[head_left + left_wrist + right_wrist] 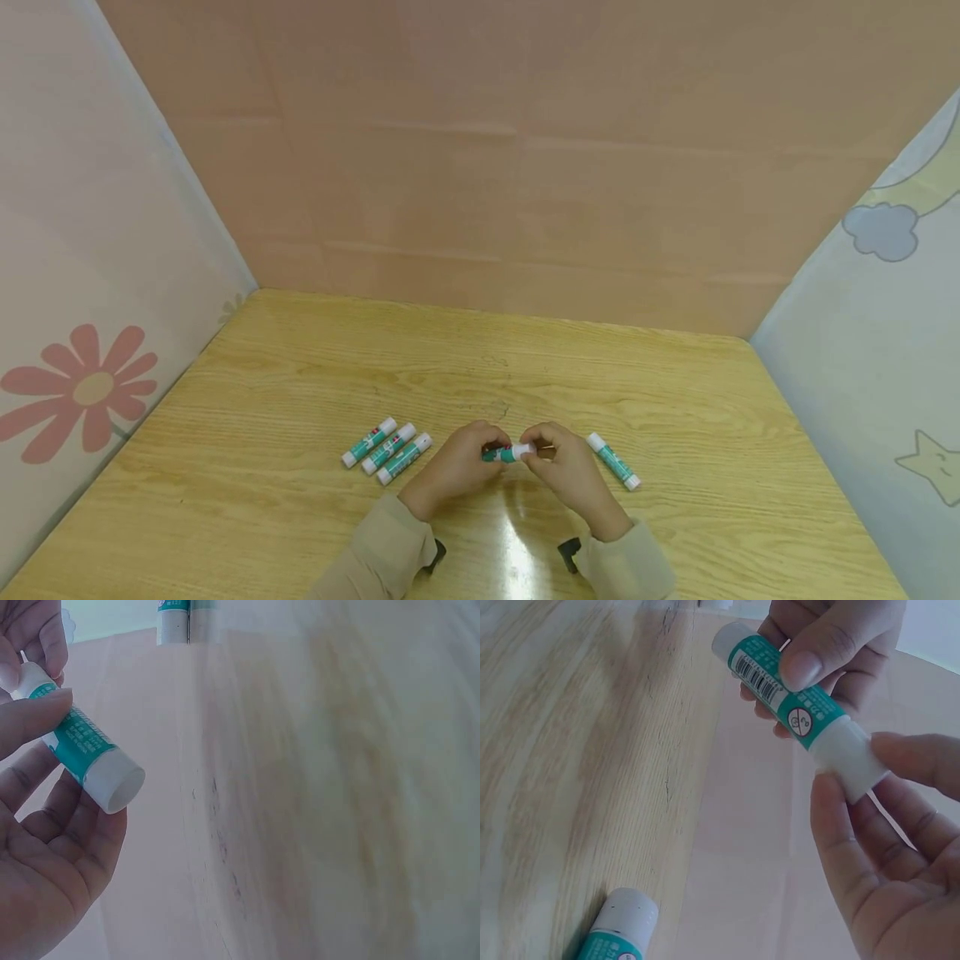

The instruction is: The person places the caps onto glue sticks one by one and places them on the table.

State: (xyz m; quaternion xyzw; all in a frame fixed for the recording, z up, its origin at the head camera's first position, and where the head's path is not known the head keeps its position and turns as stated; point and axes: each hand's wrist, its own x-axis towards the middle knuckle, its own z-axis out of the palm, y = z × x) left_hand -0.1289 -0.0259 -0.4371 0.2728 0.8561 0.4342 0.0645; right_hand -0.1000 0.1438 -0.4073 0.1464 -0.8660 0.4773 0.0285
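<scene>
Between both hands is a green-and-white glue stick (506, 454), held above the table. My left hand (463, 458) grips its green barrel, thumb across the label, as the left wrist view shows. At the other end, my right hand (567, 467) pinches the white cap (847, 757) between thumb and fingers. The cap sits against the barrel with no gap visible. Left of my left hand lie three more glue sticks (386, 450), side by side and slanted. Another glue stick (614, 461) lies alone just right of my right hand.
The wooden table (300, 367) runs back to a plain tan backdrop (480, 208). A light panel with a red flower (93, 392) borders the left side. On the right stands a panel with a cloud (881, 232) and a star.
</scene>
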